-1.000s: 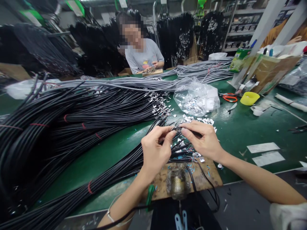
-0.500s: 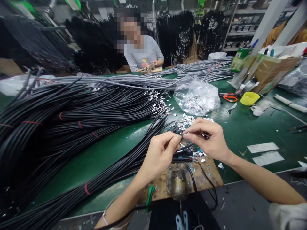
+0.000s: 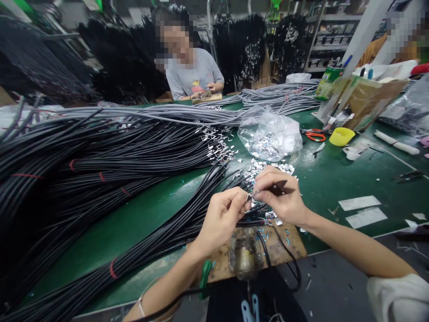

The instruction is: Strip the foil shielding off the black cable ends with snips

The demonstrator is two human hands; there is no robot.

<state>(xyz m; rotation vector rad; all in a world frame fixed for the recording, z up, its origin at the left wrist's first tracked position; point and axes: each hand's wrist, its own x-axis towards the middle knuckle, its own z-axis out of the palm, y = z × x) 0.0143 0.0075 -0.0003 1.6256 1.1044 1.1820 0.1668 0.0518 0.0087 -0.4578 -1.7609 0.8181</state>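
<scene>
Just beyond a brown, stained wooden board (image 3: 219,260) at the near side of a smooth green desk (image 3: 318,188), two bare hands are meeting over a thin, pale wire end (image 3: 250,196). The left hand (image 3: 223,212) is pinching it, thumb and index finger closed together on it; the right hand (image 3: 283,199) is gripping the tip from the other side, thumb and forefinger together. Whether the wire end is belonging to the black cable (image 3: 174,300) passing by the left wrist, I cannot tell

Left of the board, a long bundle of round black cables with a red tie (image 3: 161,230) is running up towards the hands. Farther beyond the board, a thick heap of black cables (image 3: 161,152) is showing many silvery tips, while crumpled silver foil scraps (image 3: 256,167) and a clear plastic bag (image 3: 268,141) are lying behind the hands

Judging by this, many ends are already looking bared, and the held one is appearing only partly worked; its finish is remaining undone. How many in the tied bundle are waiting is staying unclear, the hands covering their ends
</scene>
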